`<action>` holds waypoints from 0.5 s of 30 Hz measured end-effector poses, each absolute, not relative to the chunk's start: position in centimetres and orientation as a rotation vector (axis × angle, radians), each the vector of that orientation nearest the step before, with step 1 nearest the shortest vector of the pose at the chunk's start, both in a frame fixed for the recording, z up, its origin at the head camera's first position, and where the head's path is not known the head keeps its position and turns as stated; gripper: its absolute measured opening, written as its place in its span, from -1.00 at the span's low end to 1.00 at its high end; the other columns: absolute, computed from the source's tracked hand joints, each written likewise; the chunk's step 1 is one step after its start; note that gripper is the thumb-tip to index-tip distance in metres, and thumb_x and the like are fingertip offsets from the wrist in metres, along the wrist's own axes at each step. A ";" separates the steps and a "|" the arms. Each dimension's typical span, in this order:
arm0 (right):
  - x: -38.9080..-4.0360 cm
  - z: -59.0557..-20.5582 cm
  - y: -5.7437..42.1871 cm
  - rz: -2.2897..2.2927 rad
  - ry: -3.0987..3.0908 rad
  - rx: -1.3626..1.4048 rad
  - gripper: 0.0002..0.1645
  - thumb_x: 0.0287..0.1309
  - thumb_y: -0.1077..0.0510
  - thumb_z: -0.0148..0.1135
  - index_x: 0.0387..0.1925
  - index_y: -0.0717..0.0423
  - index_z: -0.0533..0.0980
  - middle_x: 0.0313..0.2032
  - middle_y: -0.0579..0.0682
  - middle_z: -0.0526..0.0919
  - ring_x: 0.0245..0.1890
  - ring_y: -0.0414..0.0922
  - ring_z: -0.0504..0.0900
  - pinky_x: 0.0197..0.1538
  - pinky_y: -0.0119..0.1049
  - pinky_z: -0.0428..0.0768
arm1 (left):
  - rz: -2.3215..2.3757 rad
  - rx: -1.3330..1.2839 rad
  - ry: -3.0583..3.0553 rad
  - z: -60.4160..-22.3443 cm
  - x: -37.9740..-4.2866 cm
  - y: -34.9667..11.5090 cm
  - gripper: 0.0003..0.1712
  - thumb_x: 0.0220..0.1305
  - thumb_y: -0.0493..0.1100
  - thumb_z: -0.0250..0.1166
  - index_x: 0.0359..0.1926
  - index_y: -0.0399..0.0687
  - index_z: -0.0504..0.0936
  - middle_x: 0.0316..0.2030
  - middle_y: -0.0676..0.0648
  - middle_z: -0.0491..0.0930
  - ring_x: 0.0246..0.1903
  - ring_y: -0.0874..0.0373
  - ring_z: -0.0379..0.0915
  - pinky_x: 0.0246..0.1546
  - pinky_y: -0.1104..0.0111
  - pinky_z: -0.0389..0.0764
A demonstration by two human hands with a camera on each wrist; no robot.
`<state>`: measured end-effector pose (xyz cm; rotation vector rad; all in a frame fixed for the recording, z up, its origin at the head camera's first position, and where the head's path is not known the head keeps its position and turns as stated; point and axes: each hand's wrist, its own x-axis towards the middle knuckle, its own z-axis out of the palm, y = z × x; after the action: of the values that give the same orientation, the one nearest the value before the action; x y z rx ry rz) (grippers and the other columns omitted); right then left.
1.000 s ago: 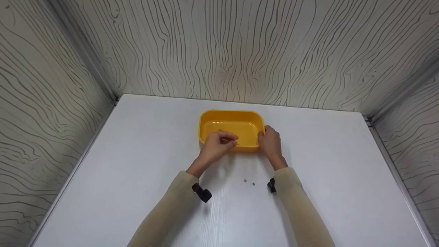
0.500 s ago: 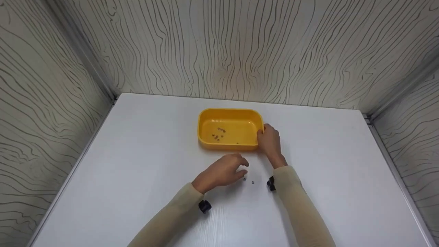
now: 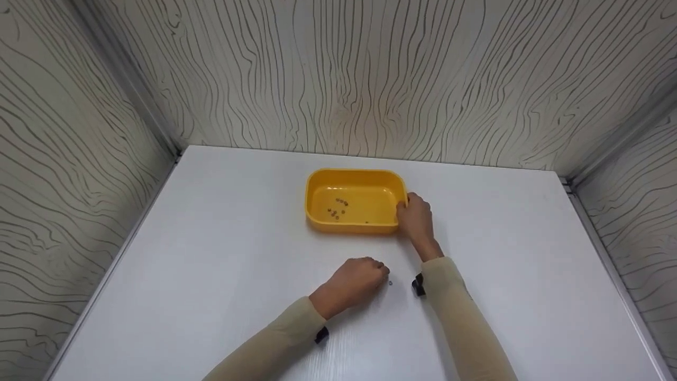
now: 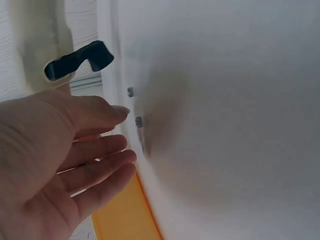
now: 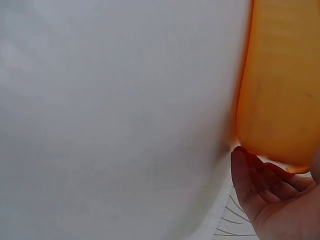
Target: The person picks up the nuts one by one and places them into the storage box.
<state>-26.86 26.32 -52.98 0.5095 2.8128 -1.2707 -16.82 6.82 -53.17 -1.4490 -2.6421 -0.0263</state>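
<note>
My left hand (image 3: 353, 281) is low over the white table, in front of a yellow plastic bin. Its thumb and fingers are slightly bent and apart in the left wrist view, with nothing between them. Close to the fingertips lie two tiny grey metal nuts (image 4: 139, 122); the head view shows just one nut (image 3: 390, 283), right of the hand, the other being covered. The bin (image 3: 349, 228) holds several similar nuts (image 3: 337, 214), mostly at its left. With the thumb over the rim and fingers outside, my right hand (image 3: 417, 218) grips the bin's right end.
The white table (image 3: 238, 238) runs back to a wood-grain patterned wall (image 3: 344, 79), with side panels at left and right. A black wrist-camera mount (image 3: 418, 284) sits at the right cuff, close to the loose nut.
My left hand has drawn back from over the bin to the nuts on the table, uncovering the nuts inside the bin. The right hand keeps its grip and the bin stays put.
</note>
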 end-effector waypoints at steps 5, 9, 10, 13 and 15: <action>-26.9 -53.0 26.3 -1.285 2.809 0.517 -0.58 0.55 0.15 -0.01 0.25 0.31 0.48 -0.06 0.16 0.68 -0.21 -0.05 0.59 -0.10 -0.27 0.60 | 0.224 -1.444 -2.591 -53.8 -16.2 7.3 -0.80 0.31 -0.25 0.43 -0.22 0.20 0.86 -0.42 0.16 0.79 -0.49 0.35 0.62 -0.49 0.45 0.67; -26.9 -53.0 26.3 -1.280 2.816 0.527 -0.59 0.55 0.15 -0.01 0.23 0.31 0.49 -0.09 0.15 0.67 -0.22 -0.05 0.59 -0.11 -0.28 0.60 | 0.322 -1.452 -2.541 -54.0 -15.9 7.6 -0.81 0.33 -0.18 0.44 -0.21 0.30 0.87 -0.45 0.18 0.79 -0.55 0.37 0.55 -0.51 0.46 0.65; -26.9 -53.1 26.3 -1.275 2.822 0.523 -0.60 0.54 0.16 -0.02 0.22 0.31 0.49 -0.10 0.15 0.66 -0.22 -0.05 0.59 -0.12 -0.28 0.59 | 0.334 -1.451 -2.524 -54.1 -15.8 7.6 -0.80 0.33 -0.17 0.44 -0.22 0.33 0.87 -0.45 0.19 0.79 -0.55 0.38 0.55 -0.52 0.46 0.65; -26.8 -53.1 26.4 -1.266 2.835 0.508 -0.61 0.54 0.17 -0.02 0.18 0.33 0.50 -0.14 0.15 0.65 -0.24 -0.06 0.59 -0.14 -0.30 0.58 | 0.349 -1.453 -2.480 -54.2 -15.7 7.7 -0.79 0.31 -0.16 0.45 -0.25 0.38 0.87 -0.47 0.21 0.79 -0.56 0.39 0.55 -0.55 0.48 0.63; -26.8 -53.1 26.4 -1.263 2.837 0.505 -0.62 0.53 0.17 -0.02 0.16 0.33 0.50 -0.15 0.14 0.64 -0.24 -0.06 0.58 -0.15 -0.31 0.58 | 0.352 -1.462 -2.469 -54.3 -15.6 7.7 -0.79 0.31 -0.15 0.45 -0.26 0.38 0.87 -0.47 0.21 0.79 -0.56 0.39 0.56 -0.56 0.49 0.62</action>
<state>-26.83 26.42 -53.10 0.5049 2.8372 -1.2634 -15.64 7.71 -54.26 -1.4622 -2.4695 0.3523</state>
